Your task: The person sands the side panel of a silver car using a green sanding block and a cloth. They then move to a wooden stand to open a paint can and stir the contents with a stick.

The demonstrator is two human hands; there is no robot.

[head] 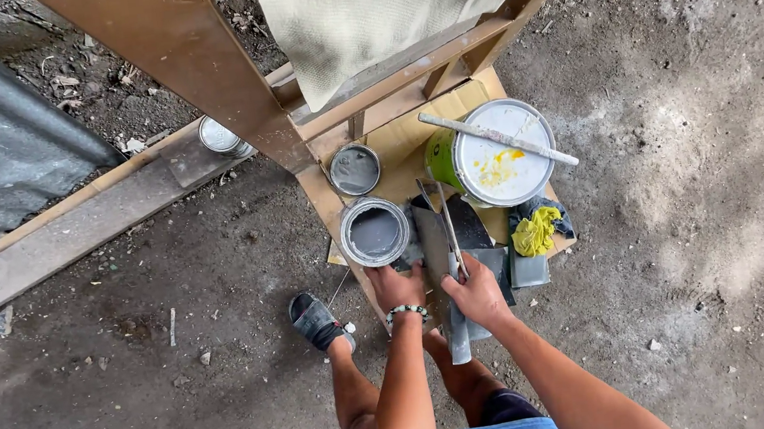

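My left hand (pixel 397 287), with a beaded bracelet at the wrist, rests on grey-smeared sheets (pixel 433 237) just below an open small can of grey paint (pixel 374 232). In my right hand (pixel 474 292) is a thin stick or brush handle (pixel 449 226), smeared grey, which points up toward the cans. The sheets lie on a piece of brown cardboard (pixel 402 140) on the dirt ground.
A second small grey can (pixel 355 170) stands further up. A large green paint can (pixel 490 156) with a white lid carries a stir stick (pixel 496 138). A yellow rag (pixel 535 231) lies beside it. A brown wooden frame (pixel 191 54) draped with pale cloth (pixel 378 9) stands above. My sandalled foot (pixel 317 320) is left.
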